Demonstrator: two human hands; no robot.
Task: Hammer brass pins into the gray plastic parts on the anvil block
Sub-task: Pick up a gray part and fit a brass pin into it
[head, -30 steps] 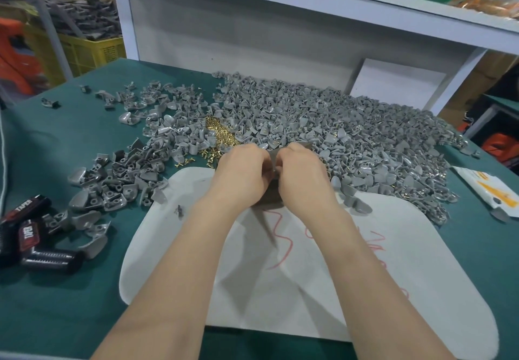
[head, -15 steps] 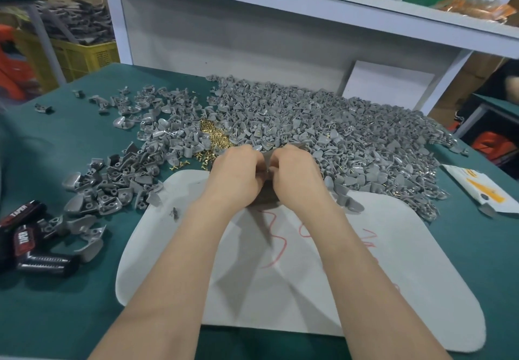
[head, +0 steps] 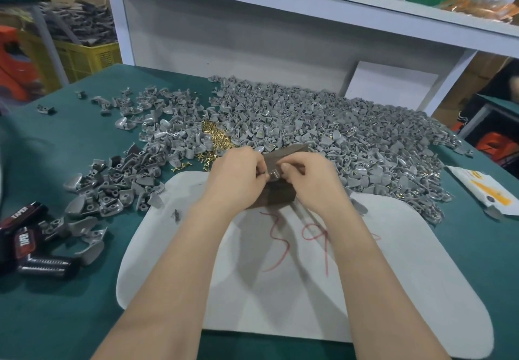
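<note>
My left hand [head: 238,174] and my right hand [head: 309,177] meet over the dark anvil block [head: 276,194] at the far edge of the white mat [head: 379,275]. Between their fingertips they pinch one small gray plastic part [head: 273,173] just above the block's top. A heap of brass pins [head: 216,137] lies just behind my left hand. A wide pile of gray plastic parts [head: 323,123] covers the table behind and to the right. A thin rod-like handle [head: 304,213], possibly the hammer's, lies on the mat under my right wrist.
A smaller group of gray parts [head: 112,185] lies left of the mat. Black tools marked TAPER [head: 25,227] sit at the left edge. A white and orange packet [head: 486,191] lies at the right. A white shelf frame [head: 280,36] stands behind the green table [head: 56,317].
Both hands stay together at the block. The fingers have shifted slightly on the gray part, and the block's top now shows more between them.
</note>
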